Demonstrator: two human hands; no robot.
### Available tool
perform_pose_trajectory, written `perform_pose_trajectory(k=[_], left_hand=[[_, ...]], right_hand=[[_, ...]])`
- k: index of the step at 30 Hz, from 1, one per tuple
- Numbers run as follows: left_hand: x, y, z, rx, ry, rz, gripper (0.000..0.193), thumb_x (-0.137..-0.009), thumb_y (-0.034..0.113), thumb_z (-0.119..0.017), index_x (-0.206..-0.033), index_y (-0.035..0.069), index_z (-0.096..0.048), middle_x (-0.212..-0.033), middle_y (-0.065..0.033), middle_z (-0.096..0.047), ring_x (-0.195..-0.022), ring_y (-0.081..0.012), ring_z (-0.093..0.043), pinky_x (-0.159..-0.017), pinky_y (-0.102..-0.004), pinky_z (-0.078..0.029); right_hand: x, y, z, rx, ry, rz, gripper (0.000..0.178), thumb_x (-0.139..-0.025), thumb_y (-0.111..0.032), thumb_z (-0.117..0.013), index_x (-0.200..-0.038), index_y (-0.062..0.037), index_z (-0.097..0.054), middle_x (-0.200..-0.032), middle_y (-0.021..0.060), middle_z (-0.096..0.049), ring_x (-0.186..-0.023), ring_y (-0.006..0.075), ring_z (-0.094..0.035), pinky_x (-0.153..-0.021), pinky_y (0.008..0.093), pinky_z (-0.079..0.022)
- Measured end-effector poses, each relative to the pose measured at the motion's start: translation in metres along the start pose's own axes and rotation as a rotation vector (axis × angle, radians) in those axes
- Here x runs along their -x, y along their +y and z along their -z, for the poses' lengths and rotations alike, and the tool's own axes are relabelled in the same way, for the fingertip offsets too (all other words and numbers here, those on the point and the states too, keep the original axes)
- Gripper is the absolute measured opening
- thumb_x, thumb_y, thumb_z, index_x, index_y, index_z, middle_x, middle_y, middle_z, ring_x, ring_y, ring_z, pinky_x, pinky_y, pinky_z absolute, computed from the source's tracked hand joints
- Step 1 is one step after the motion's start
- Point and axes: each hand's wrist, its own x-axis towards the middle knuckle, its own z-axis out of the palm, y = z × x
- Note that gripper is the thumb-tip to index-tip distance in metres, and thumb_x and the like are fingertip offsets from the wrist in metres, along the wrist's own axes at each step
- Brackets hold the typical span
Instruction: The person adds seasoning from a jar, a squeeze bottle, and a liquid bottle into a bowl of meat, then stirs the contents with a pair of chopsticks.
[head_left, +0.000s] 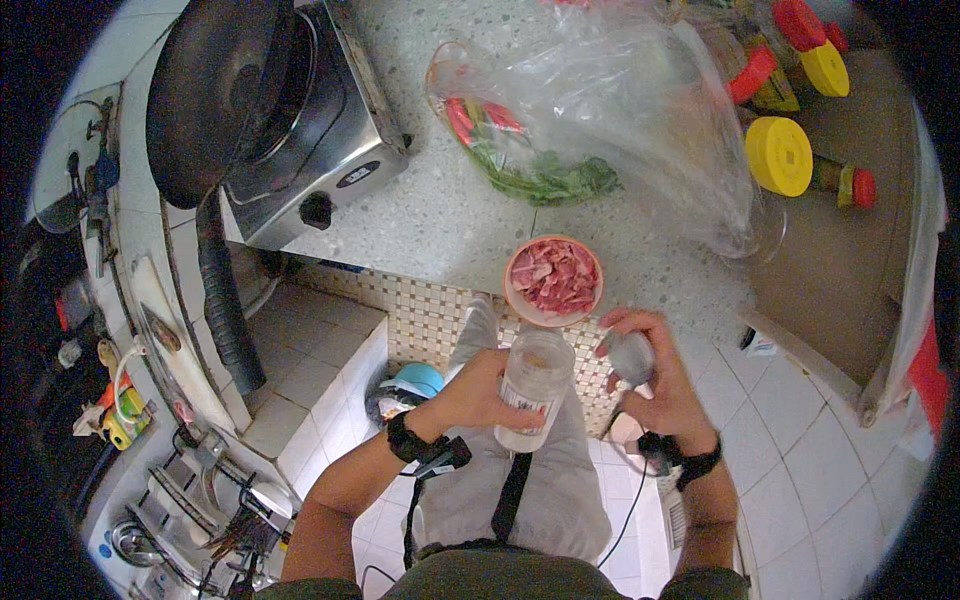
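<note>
My left hand [478, 388] is wrapped round a clear jar [541, 365] with a printed label and a pale content low in it; its top is uncovered. In the fingers of my right hand [664, 385] is a round greyish lid [631, 358], apart from the jar and to its right. Just beyond the jar, a pinkish bowl [510, 297] stands near the counter's front edge. Sliced raw meat [555, 276] fills it.
A stove [350, 130] with a dark wok [200, 110] is at the far left, its black handle [222, 290] pointing toward me. Behind the bowl lie green leaves and red peppers [540, 175] and a clear plastic bag [640, 130]. Yellow-lidded jars [780, 156] stand at the right.
</note>
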Motion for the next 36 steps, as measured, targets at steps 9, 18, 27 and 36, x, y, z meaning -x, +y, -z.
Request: perform_pose_trajectory(k=[9,18,27,36], left_hand=[[-0.018,0.007,-0.001,-0.09,0.108,0.204,0.043,-0.066,0.027,-0.076,-0.097,0.001,-0.064,-0.089,-0.0096,-0.067,-0.081,-0.0152,-0.064,-0.071,-0.0293,-0.049],[-0.026,-0.018,0.001,0.031,0.104,0.234,0.046,-0.068,0.037,-0.075,-0.097,0.003,-0.065,-0.085,-0.0082,-0.067,-0.077,-0.0154,-0.063,-0.069,-0.0295,-0.048],[-0.021,-0.013,-0.001,0.075,0.06,0.244,0.045,-0.069,0.037,-0.074,-0.097,0.003,-0.065,-0.085,-0.0096,-0.067,-0.077,-0.0162,-0.063,-0.069,-0.0291,-0.048],[-0.015,-0.01,-0.004,-0.015,0.101,0.032,0.045,-0.07,0.037,-0.074,-0.096,0.001,-0.065,-0.085,-0.0079,-0.067,-0.077,-0.0137,-0.062,-0.069,-0.0283,-0.048]], right_hand=[[-0.003,0.049,-0.053,0.122,0.164,-0.071,0.043,-0.078,-0.018,-0.064,-0.114,-0.0029,-0.045,-0.104,0.011,-0.056,-0.098,0.0207,-0.054,-0.084,0.0336,-0.043],[-0.002,0.044,-0.058,0.021,0.218,-0.281,0.04,-0.078,-0.015,-0.063,-0.113,-0.0001,-0.048,-0.1,0.0122,-0.06,-0.094,0.0204,-0.057,-0.083,0.0323,-0.044],[-0.001,0.044,-0.065,0.101,0.294,-0.205,0.037,-0.079,-0.018,-0.063,-0.109,0.0001,-0.05,-0.096,0.0135,-0.061,-0.083,0.0216,-0.06,-0.076,0.0316,-0.047],[-0.008,0.066,-0.023,0.253,0.649,-0.038,0.024,-0.082,-0.013,-0.059,-0.103,-0.0014,-0.053,-0.086,0.0082,-0.059,-0.073,0.0152,-0.059,-0.068,0.029,-0.048]])
